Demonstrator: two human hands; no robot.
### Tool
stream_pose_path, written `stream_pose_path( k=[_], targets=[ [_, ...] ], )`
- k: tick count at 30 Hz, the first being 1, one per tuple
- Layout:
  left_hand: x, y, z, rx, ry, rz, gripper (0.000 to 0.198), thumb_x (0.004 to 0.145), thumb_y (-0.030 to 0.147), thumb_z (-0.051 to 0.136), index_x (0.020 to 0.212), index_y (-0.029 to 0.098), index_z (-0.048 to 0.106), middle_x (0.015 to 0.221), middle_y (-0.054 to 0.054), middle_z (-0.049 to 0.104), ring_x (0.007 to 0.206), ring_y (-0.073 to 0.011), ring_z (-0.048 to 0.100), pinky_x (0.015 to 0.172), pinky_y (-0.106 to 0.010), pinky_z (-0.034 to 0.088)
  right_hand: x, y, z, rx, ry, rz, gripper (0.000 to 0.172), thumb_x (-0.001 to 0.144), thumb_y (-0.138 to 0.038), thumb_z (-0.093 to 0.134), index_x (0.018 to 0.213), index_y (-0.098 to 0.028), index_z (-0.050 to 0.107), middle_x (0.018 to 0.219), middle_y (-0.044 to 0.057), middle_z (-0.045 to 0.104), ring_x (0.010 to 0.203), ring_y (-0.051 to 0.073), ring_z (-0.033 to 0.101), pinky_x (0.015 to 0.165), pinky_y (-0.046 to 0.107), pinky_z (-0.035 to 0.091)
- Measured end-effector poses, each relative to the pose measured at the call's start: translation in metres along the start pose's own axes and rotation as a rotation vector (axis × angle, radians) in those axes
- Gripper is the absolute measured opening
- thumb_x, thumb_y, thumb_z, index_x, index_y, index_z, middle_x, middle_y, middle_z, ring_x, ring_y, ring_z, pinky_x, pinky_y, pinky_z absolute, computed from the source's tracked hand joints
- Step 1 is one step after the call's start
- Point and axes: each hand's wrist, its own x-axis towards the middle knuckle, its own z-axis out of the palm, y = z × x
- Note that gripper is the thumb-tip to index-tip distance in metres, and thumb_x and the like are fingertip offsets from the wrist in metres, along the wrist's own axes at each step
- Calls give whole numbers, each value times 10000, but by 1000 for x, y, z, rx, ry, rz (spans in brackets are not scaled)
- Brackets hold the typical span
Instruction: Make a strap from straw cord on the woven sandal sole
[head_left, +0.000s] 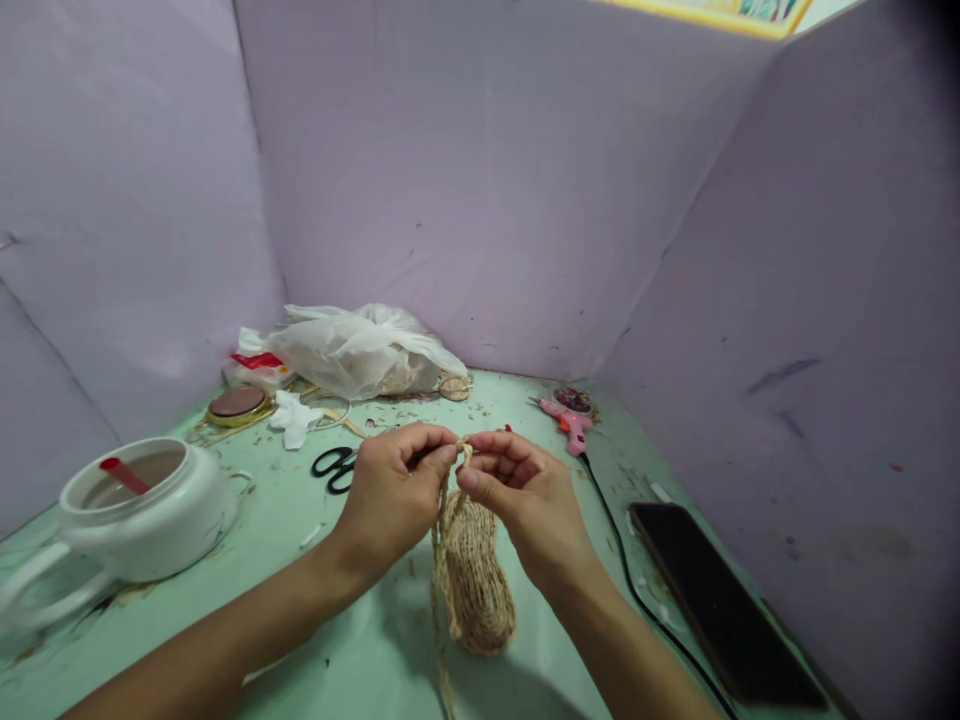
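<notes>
My left hand (pixel 397 490) pinches a braided straw-coloured cord (pixel 442 560) between thumb and forefinger. Right beside it, my right hand (pixel 529 500) holds the same cord with its thumb and fingers, and the fingertips of both hands nearly meet. From the hands the cord hangs down toward the near edge of the view. Below and between the hands is a sole-shaped piece of coiled cord (pixel 482 590), its upper end partly hidden by the hands and the hanging cord.
Black-handled scissors (pixel 335 468) lie left of my hands. A white pot (pixel 157 520) stands far left, a plastic bag (pixel 364 350) at the back. A pink glue gun (pixel 570 425), its black cable (pixel 622 560) and a dark phone (pixel 724 600) are on the right.
</notes>
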Motion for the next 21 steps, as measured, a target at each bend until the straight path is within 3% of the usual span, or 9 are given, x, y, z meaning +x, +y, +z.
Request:
stream_pose_path(
  k=[4, 13, 17, 21],
  targets=[
    [-3, 1, 1, -14, -27, 33, 125, 732, 153, 543, 661, 179, 643, 611, 12, 635, 571, -113, 555, 536, -207, 431, 1, 3, 0, 24, 47, -36, 267, 509, -169, 771, 755, -183, 670, 564, -37, 608, 513, 83, 530, 535, 236, 448],
    [-4, 4, 0, -50, -58, 83, 118, 726, 145, 557, 662, 171, 652, 639, 3, 642, 601, -116, 562, 565, -214, 432, 4, 4, -4, 19, 22, -38, 168, 491, -182, 772, 649, -211, 721, 626, 3, 654, 510, 90, 517, 505, 244, 450],
    [-1, 4, 0, -147, -107, -49, 109, 704, 173, 566, 626, 148, 637, 583, 7, 603, 548, -103, 510, 517, -211, 385, 3, 6, -2, 54, 64, -42, 183, 467, -210, 783, 637, -218, 714, 680, -12, 628, 500, 79, 504, 465, 224, 425],
    [3, -4, 2, -357, -267, -304, 165, 686, 264, 586, 589, 131, 594, 486, 36, 488, 476, -76, 387, 472, -208, 303, 4, 9, -2, 81, 52, -56, 162, 528, -223, 758, 675, -209, 692, 632, -35, 591, 523, 81, 510, 535, 237, 431]
  ],
)
